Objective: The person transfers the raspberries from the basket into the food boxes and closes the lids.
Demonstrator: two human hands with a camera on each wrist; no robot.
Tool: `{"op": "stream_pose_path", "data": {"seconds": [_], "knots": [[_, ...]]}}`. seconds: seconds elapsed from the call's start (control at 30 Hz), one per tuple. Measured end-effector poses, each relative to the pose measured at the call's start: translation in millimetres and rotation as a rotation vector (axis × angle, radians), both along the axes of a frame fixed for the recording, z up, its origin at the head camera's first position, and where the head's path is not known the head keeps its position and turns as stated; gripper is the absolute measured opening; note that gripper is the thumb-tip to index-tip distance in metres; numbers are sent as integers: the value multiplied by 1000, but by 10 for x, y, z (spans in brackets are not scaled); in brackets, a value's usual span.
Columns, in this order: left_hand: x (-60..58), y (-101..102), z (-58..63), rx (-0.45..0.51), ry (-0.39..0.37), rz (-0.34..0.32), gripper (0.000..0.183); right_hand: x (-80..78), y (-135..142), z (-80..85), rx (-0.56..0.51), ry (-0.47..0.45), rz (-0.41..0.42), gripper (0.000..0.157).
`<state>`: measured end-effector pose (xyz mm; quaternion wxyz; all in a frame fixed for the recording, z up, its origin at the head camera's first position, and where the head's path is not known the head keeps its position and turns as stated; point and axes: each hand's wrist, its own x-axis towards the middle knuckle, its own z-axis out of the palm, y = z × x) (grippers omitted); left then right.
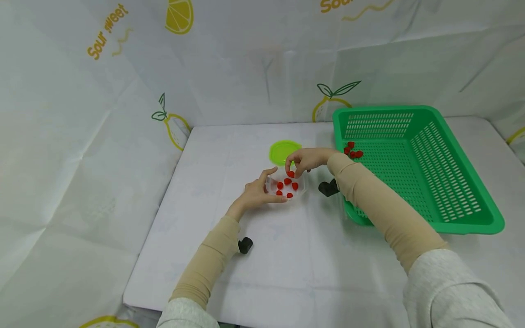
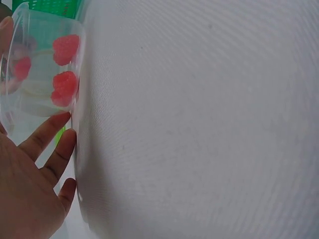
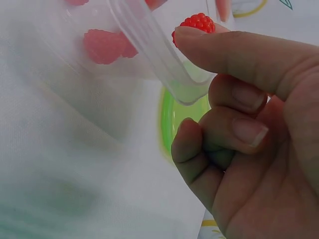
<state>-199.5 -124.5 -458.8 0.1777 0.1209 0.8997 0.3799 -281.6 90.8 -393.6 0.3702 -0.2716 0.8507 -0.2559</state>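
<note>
A clear plastic container (image 1: 302,187) stands on the table with several red raspberries (image 1: 287,181) inside. My left hand (image 1: 255,193) holds it from the left, thumb along the near side and fingers around the far left side. Through its wall, raspberries (image 2: 64,88) show in the left wrist view. Over the far right part of the container, my right hand (image 1: 308,159) pinches one raspberry (image 3: 198,24) between thumb and index finger, the other fingers folded toward the palm. That raspberry is level with the container's rim in the right wrist view.
A green lid (image 1: 283,152) lies just behind the container. To the right stands a large green plastic basket (image 1: 445,182), with several more raspberries (image 1: 352,150) at its left side, near the right forearm. A patterned white cloth (image 1: 246,68) hangs behind the table.
</note>
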Motion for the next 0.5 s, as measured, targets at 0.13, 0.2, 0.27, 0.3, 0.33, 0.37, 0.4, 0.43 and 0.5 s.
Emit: {"op": "stream_pose_path", "data": {"seconds": [0.13,0.2,0.27,0.3,0.33,0.37,0.4,0.43,0.5], "knots": [[-3,-5,-1,10,-5,3,94,14,-12,-6,11,25,-13,25],[-7,-7,-2,12,-7,3,94,13,-14,-13,10,33,-16,26],[-10,-7,-1,13,-9,-1,95,9,-17,-22,12,40,-17,26],[-12,-7,0,12,-8,-4,95,9,-18,-22,16,40,-18,26],[-13,-6,0,12,-8,-7,95,11,-20,-19,20,41,-18,26],[-13,-6,1,13,-8,-8,95,14,-21,-17,24,40,-18,25],[-14,-6,1,13,-7,-9,95,16,-22,-15,28,39,-17,25],[-14,-6,3,13,-7,-12,95,16,-23,-16,30,38,-17,24],[-13,-9,0,13,-6,-11,96,17,-25,-14,27,28,-16,24]]}}
